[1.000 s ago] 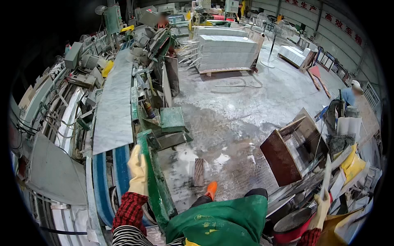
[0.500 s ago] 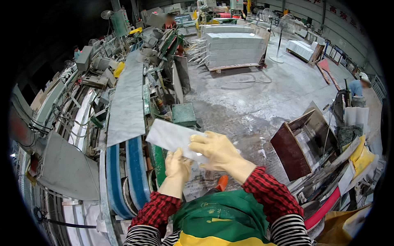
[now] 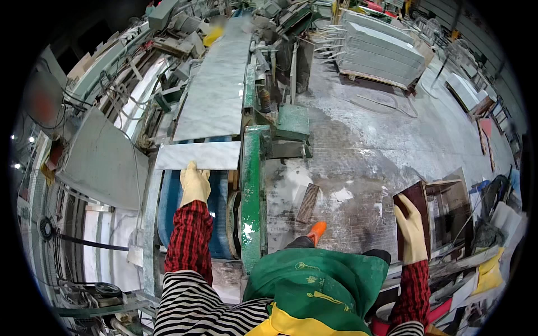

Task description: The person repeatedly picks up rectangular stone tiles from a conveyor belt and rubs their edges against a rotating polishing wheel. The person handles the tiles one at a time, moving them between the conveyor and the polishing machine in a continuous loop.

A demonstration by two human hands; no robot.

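Observation:
A narrow grey-white stone slab [image 3: 199,155] lies crosswise over the blue conveyor belts [image 3: 222,210]. My left hand [image 3: 194,183], in a pale rubber glove, grips the middle of its near edge; the fingers under the edge are hidden. Just beyond it, a long stone slab [image 3: 216,84] of similar colour rests along the conveyor. Out to the right, my gloved right hand [image 3: 411,224] is empty with fingers apart. It appears in front of the side of a dark red-brown box [image 3: 419,204]; whether it touches is unclear.
A green machine rail [image 3: 252,190] edges the conveyor's right side, with a green block [image 3: 293,121] beyond. On the wet floor lies a brown block [image 3: 307,203], near my orange boot [image 3: 318,231]. Stacked slabs [image 3: 381,53] stand on a pallet at the far right.
The narrow slab, held in both hands before, is now down on the conveyor at the left. My right hand has let go and swung right to the box. The view has turned left.

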